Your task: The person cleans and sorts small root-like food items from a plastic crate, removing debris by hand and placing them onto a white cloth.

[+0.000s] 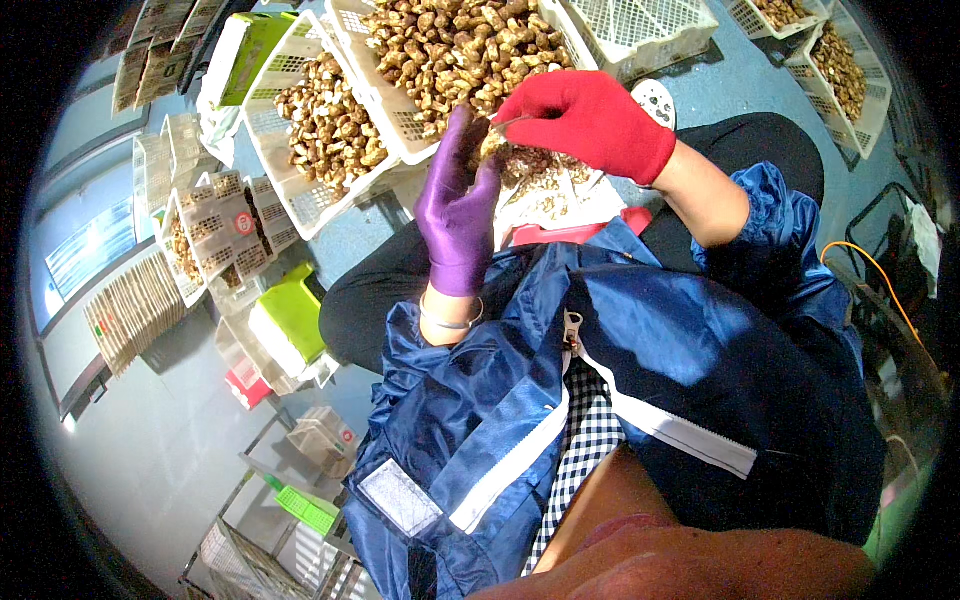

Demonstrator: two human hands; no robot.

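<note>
My left hand, in a purple glove, has its fingers raised around a small mushroom. My right hand, in a red knit glove, meets it there with thumb and forefinger pinched together; whether a small tool is between them I cannot tell. Beneath both hands lies a white-lined red container with brown and pale scraps. Just beyond, a large white plastic crate is full of brown-capped mushrooms. To its left, a second white crate holds more mushrooms.
A white crate stands at the upper right, near a white spotted shoe. Further right are crates of mushrooms. On the left are stacked crates, a green box and a stack of flattened cartons.
</note>
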